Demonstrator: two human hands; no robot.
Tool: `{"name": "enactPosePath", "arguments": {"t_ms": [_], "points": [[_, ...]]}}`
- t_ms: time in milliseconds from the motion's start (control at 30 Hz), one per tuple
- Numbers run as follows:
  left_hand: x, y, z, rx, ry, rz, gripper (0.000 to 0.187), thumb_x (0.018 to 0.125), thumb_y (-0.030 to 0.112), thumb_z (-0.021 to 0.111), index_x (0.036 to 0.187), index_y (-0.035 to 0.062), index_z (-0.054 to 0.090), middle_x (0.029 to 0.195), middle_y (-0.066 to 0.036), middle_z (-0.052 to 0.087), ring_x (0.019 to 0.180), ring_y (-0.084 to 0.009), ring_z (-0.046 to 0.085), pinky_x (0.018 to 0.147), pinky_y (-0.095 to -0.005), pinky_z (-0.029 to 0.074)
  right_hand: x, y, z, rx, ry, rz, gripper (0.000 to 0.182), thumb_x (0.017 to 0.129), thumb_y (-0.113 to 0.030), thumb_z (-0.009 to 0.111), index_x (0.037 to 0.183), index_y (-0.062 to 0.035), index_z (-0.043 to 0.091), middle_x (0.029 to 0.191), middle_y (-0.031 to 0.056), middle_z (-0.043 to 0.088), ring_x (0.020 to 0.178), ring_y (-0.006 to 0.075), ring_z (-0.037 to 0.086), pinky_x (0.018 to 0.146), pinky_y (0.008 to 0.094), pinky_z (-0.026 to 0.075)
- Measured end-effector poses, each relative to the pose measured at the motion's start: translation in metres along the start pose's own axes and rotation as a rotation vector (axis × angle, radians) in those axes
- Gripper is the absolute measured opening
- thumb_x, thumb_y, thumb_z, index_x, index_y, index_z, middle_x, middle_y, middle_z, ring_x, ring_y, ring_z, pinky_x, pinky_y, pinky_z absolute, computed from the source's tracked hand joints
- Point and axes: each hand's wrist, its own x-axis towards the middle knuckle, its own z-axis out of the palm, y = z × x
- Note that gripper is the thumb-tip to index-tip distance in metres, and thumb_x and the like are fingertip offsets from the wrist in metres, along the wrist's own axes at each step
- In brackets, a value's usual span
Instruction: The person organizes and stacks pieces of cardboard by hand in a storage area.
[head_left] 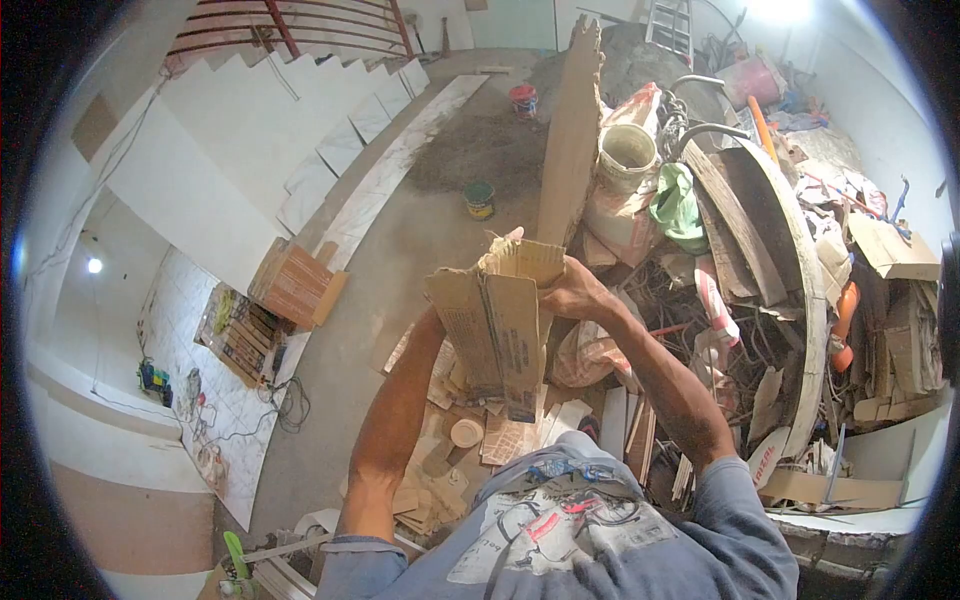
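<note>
A torn brown cardboard box [510, 330], partly folded with flaps standing up, is held up in front of my chest. My right hand [575, 290] grips its right edge near the top, fingers curled over the cardboard. The left arm reaches behind the box's left flap, so most of my left hand [433, 325] is hidden; it supports the box from that side. A fingertip shows above the top edge. Below the box lie scattered cardboard and tile pieces, with a round pale lid-like thing [466, 433] among them.
On the right is a heap of debris with a dirty bucket [628, 155], a green sack [680, 205] and wooden planks [735, 225]. A tall cardboard sheet [572, 140] stands ahead. Two small pails, one dark [479, 200] and one red [523, 98], sit on the floor. Stairs [300, 110] rise at left.
</note>
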Motion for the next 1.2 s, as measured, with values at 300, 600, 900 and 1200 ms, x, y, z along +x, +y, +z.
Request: {"name": "enactPosePath", "arguments": {"t_ms": [300,600,900,1200], "points": [[0.004,-0.016,-0.010,0.068,-0.017,0.013,0.084,0.092,0.054,0.052,0.154,0.0132,0.012,0.150,-0.010,0.034,0.136,-0.0194,0.035,0.114,-0.0360,0.028,0.001,0.017,0.006,0.079,-0.010,-0.043,0.051,0.078,-0.006,0.074,0.124,0.0028,0.053,0.120,0.0086,0.062,0.108,0.0144,0.056,0.095,0.0325,0.045],[-0.007,0.001,0.001,0.194,0.003,-0.033,0.081,0.092,0.053,0.052,0.152,0.0099,0.018,0.147,-0.008,0.039,0.135,-0.0177,0.037,0.116,-0.0375,0.025,0.010,0.017,0.012,0.069,-0.089,-0.143,0.063,0.073,-0.012,0.078,0.130,-0.0040,0.051,0.119,0.0075,0.059,0.110,0.0173,0.056,0.093,0.0332,0.047],[-0.041,-0.007,-0.015,-0.188,0.169,-0.109,0.066,0.097,0.042,0.051,0.145,0.0042,0.027,0.137,-0.011,0.046,0.125,-0.0211,0.046,0.108,-0.0416,0.034,0.012,-0.002,0.010,-0.189,0.403,-0.048,0.066,0.072,-0.030,0.083,0.116,0.0042,0.046,0.108,0.0184,0.061,0.101,0.0257,0.062,0.087,0.0366,0.049],[-0.016,-0.036,0.064,0.542,0.832,0.051,0.053,0.100,0.039,0.047,0.133,-0.0014,0.040,0.125,-0.015,0.052,0.115,-0.0257,0.051,0.100,-0.0380,0.040,0.032,0.008,0.026,-0.542,0.788,-0.059,0.039,0.079,-0.020,0.074,0.103,-0.0016,0.050,0.090,0.0185,0.060,0.085,0.0406,0.063,0.072,0.0456,0.051]]}}
